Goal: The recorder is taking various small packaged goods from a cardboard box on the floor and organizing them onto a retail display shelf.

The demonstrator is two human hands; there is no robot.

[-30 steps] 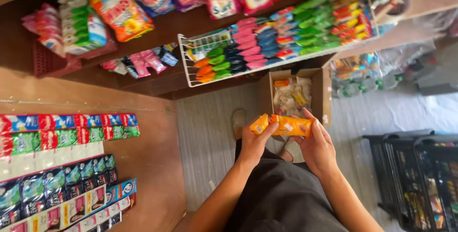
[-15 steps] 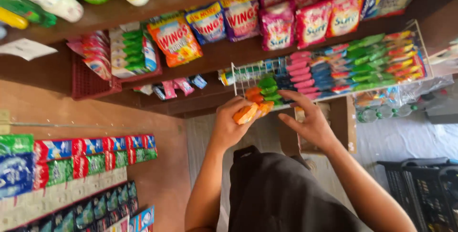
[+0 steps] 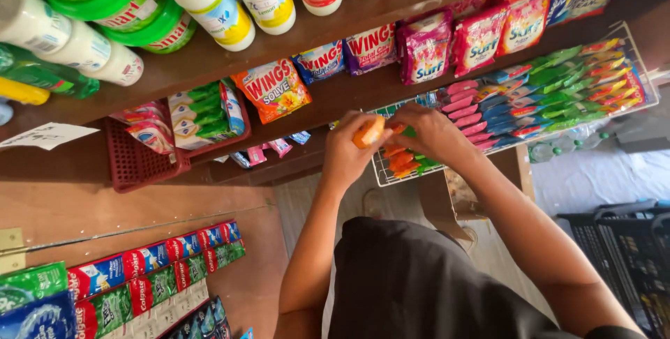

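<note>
1. Gripping an orange packet (image 3: 368, 132), the left hand (image 3: 347, 152) has its fingers curled round it, thumb side up, just at the left end of the white wire basket (image 3: 631, 53).
2. The right hand (image 3: 431, 132) reaches over the basket's left end, its fingers bent down among the packets there; whether they pinch one cannot be told, since the knuckles hide the tips.
3. Below both hands, inside the basket's left end, lie more orange packets (image 3: 401, 161) with a few green packets (image 3: 427, 162) beside them.
4. Further right along the basket run rows of flat packets: pink packets (image 3: 464, 98), then blue, then green and orange toward its far right end.
5. Left of the basket, on the same brown shelf, sits a red plastic crate (image 3: 136, 164) holding green-and-white soap packs (image 3: 202, 112).
6. Above the basket, the next shelf carries detergent pouches (image 3: 276, 88) in orange, blue, red and pink.
7. Higher still than the basket stand white bottles (image 3: 206, 1) with coloured labels.
8. Well below and left of the basket, toothpaste boxes (image 3: 150, 262) lie in rows on a wooden counter.
</note>
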